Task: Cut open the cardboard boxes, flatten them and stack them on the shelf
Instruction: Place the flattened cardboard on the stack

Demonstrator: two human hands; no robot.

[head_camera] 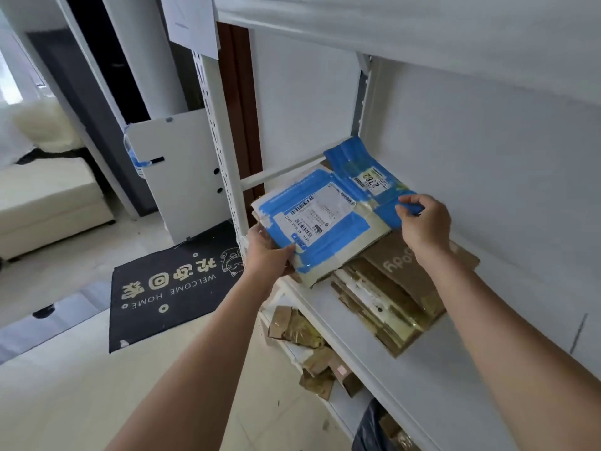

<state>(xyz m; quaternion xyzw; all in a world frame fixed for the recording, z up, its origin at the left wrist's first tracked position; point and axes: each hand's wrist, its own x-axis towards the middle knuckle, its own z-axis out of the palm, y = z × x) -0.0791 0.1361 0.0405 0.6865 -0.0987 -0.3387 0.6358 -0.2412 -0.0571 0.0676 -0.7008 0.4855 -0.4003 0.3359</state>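
Flattened box (328, 219) (blue tape, labels) atop stack (390, 294).

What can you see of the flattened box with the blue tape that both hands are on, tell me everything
The flattened box is pale cardboard crossed by wide blue tape, with white shipping labels showing barcodes and one smaller label printed 2782. It lies nearly flat on the white shelf, partly over a pile of brown flattened cardboard. The left hand grips its near corner; the right hand pinches its far right edge.
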